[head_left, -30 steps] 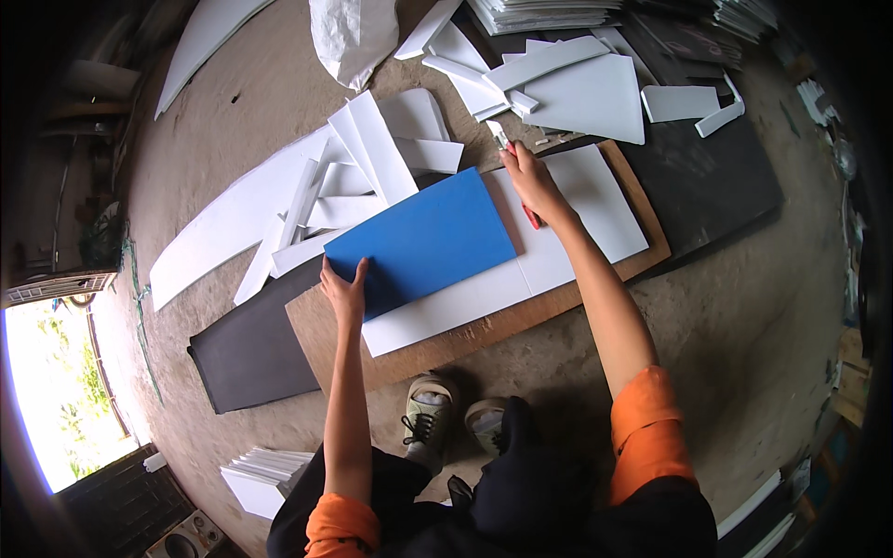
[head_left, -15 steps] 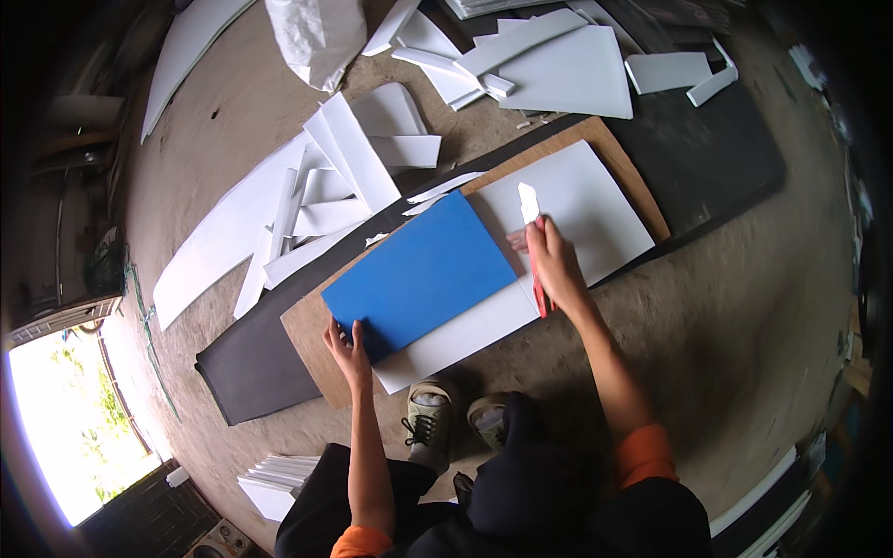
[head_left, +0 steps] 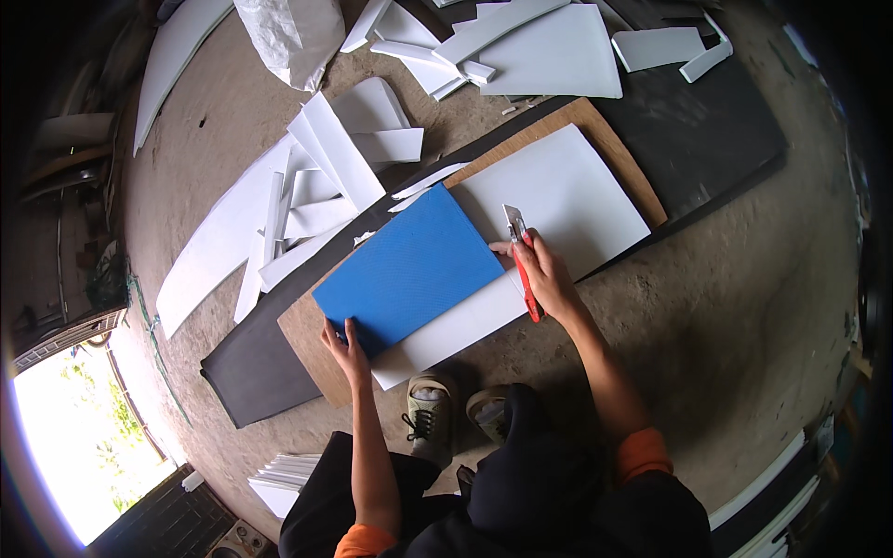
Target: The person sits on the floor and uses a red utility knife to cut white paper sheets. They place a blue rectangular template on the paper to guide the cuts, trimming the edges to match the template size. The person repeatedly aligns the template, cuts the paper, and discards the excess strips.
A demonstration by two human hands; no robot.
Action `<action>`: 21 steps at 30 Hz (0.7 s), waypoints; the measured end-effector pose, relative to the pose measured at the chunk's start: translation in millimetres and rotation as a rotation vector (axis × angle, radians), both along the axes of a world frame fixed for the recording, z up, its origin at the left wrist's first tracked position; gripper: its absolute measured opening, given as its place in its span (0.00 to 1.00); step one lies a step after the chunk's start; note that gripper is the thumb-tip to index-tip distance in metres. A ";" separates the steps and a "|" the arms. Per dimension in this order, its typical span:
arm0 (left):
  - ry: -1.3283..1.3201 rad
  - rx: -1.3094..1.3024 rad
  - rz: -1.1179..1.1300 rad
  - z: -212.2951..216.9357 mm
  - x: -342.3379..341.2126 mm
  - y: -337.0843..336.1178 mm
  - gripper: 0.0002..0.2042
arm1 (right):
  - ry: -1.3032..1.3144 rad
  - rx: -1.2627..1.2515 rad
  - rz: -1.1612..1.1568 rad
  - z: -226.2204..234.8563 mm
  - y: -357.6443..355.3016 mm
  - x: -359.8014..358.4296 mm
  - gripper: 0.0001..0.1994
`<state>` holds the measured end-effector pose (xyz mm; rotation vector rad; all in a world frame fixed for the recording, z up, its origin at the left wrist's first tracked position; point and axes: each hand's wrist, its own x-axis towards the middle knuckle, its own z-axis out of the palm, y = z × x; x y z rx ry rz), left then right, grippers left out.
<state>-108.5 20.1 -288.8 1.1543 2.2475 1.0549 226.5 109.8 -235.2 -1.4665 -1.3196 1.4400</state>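
Observation:
A blue rectangular board lies on a white sheet, which rests on a brown board. My left hand presses the blue board's near left corner, fingers spread. My right hand grips a red utility knife with its blade out, at the blue board's right edge, the blade lying over the white sheet.
A dark mat lies under the brown board on the concrete floor. Several white offcuts are scattered to the left and at the top. A white sack stands at the top. A stack of white sheets sits near my left knee. My shoes are just below the board.
My right hand has drawn the knife back toward me along the blue board's right edge. The left hand stayed on the board's near left corner.

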 end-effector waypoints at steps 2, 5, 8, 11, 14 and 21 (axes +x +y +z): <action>0.031 0.013 -0.012 -1.8 -1.0 0.7 0.24 | 0.022 0.084 -0.017 -2.3 -1.1 -1.1 0.13; 0.032 -0.018 -0.022 -3.2 -5.8 1.5 0.25 | 0.029 0.043 0.005 -1.5 -0.4 1.1 0.13; -0.002 -0.030 -0.019 -5.0 -9.6 1.2 0.25 | 0.003 -0.083 0.043 4.6 1.9 2.5 0.13; 0.011 -0.028 -0.026 -4.8 -8.2 1.9 0.25 | 0.047 0.054 0.000 -0.5 0.7 1.6 0.13; 0.048 -0.035 -0.041 -4.3 -7.6 2.8 0.25 | 0.079 0.154 -0.009 -10.6 0.0 1.0 0.13; 0.178 -0.080 -0.041 -12.9 -15.1 1.0 0.26 | 0.103 0.154 0.001 -14.2 0.2 0.8 0.13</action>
